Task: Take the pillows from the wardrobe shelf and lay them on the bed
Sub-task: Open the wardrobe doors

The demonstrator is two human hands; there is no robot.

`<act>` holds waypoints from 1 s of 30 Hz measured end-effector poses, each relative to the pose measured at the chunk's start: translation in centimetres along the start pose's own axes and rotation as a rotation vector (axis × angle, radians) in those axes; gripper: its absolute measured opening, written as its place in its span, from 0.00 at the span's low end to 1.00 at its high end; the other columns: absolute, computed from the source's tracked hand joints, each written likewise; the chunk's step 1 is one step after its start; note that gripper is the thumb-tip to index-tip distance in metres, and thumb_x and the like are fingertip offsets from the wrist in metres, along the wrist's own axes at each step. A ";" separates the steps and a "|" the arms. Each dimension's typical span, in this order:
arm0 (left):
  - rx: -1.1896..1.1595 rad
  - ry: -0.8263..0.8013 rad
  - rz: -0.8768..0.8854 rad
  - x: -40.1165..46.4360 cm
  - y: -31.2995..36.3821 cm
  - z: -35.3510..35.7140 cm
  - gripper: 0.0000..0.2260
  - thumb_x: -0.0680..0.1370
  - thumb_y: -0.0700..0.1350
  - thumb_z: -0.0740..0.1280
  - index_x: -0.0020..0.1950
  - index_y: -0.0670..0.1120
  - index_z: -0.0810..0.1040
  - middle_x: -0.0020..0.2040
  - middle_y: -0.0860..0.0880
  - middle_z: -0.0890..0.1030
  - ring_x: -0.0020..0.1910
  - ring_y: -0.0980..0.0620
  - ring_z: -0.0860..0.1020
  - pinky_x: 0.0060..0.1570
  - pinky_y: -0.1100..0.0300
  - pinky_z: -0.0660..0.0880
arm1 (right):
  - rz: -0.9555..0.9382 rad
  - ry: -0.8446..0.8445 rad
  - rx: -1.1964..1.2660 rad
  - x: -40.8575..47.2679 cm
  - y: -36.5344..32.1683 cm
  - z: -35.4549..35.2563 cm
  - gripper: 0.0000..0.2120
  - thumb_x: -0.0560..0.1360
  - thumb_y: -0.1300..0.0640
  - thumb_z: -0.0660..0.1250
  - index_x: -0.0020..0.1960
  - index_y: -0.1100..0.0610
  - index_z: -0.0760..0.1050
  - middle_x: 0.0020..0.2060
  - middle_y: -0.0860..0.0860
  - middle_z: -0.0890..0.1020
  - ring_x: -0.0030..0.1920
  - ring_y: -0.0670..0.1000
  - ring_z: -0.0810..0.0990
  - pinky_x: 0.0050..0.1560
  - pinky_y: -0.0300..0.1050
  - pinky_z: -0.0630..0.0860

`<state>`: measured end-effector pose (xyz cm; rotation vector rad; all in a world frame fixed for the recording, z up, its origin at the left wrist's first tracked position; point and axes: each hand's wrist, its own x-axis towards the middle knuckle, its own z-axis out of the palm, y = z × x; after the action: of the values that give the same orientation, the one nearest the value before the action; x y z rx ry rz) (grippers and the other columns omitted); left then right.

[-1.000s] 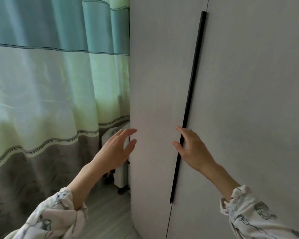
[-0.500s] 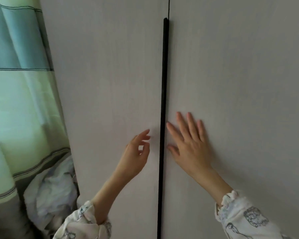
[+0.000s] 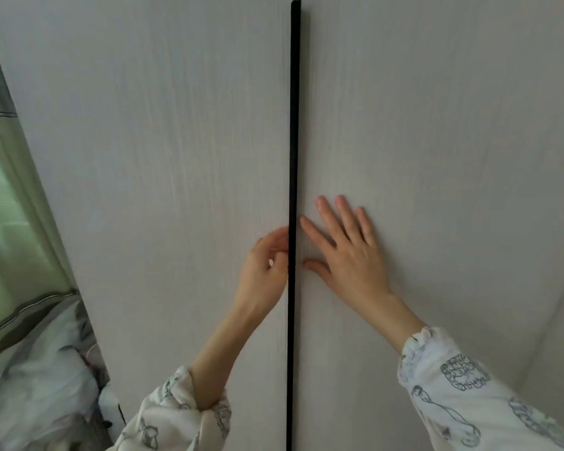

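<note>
Two pale grey wardrobe doors fill the view, both closed, so the shelf and pillows are hidden. A long black handle strip [image 3: 293, 157] runs down the seam between the left door [image 3: 160, 157] and the right door [image 3: 437, 141]. My left hand [image 3: 264, 271] has its fingertips curled onto the strip's edge at mid height. My right hand [image 3: 345, 252] lies flat on the right door, fingers spread, just right of the strip.
A green and grey striped curtain [image 3: 10, 222] hangs at the far left beside the wardrobe's side. Below it sits a rumpled white bundle of fabric [image 3: 39, 385] near the floor.
The view swung from the curtain onto the doors. My left hand moved right onto the handle strip. My right hand stays flat on the right door.
</note>
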<state>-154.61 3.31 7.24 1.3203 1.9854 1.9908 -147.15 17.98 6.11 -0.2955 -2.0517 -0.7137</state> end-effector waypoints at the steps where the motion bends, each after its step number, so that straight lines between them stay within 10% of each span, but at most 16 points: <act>1: -0.004 -0.008 -0.010 -0.3 0.3 -0.1 0.19 0.76 0.32 0.54 0.63 0.45 0.74 0.53 0.44 0.79 0.55 0.46 0.77 0.58 0.44 0.74 | 0.002 -0.010 0.000 0.0 -0.1 -0.3 0.35 0.70 0.43 0.67 0.73 0.51 0.59 0.74 0.54 0.58 0.73 0.59 0.53 0.72 0.58 0.50; 11: 0.026 0.010 -0.123 -5.7 4.4 -1.6 0.12 0.79 0.38 0.55 0.60 0.45 0.72 0.50 0.47 0.78 0.46 0.51 0.78 0.52 0.52 0.77 | 0.016 -0.264 0.151 0.4 -0.5 -3.9 0.32 0.74 0.52 0.64 0.74 0.51 0.55 0.76 0.55 0.51 0.75 0.59 0.46 0.73 0.56 0.43; 16: -0.068 0.036 -0.144 -9.9 6.6 -3.6 0.10 0.79 0.38 0.57 0.56 0.47 0.73 0.46 0.49 0.79 0.44 0.55 0.80 0.43 0.64 0.77 | 0.613 -0.401 1.444 1.0 -3.9 -9.7 0.21 0.79 0.54 0.58 0.71 0.53 0.62 0.69 0.53 0.69 0.68 0.52 0.68 0.63 0.41 0.67; 19: -0.100 0.045 -0.154 -12.2 7.7 -5.2 0.15 0.77 0.34 0.54 0.58 0.45 0.73 0.46 0.47 0.79 0.42 0.56 0.80 0.44 0.62 0.77 | 0.631 -0.542 1.717 -0.4 -6.3 -13.2 0.21 0.79 0.48 0.54 0.71 0.51 0.62 0.62 0.48 0.74 0.58 0.47 0.76 0.55 0.43 0.77; 30: -0.088 0.097 -0.155 -19.4 10.3 -12.2 0.17 0.77 0.39 0.53 0.61 0.46 0.75 0.50 0.43 0.81 0.51 0.47 0.80 0.53 0.51 0.77 | 0.678 -0.596 1.884 -1.9 -14.4 -21.6 0.23 0.78 0.39 0.43 0.65 0.43 0.70 0.56 0.40 0.75 0.60 0.42 0.73 0.65 0.57 0.65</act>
<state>-143.76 -19.36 7.83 1.0371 1.9476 2.0792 -137.85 -6.23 8.14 -0.0253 -2.0219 1.8502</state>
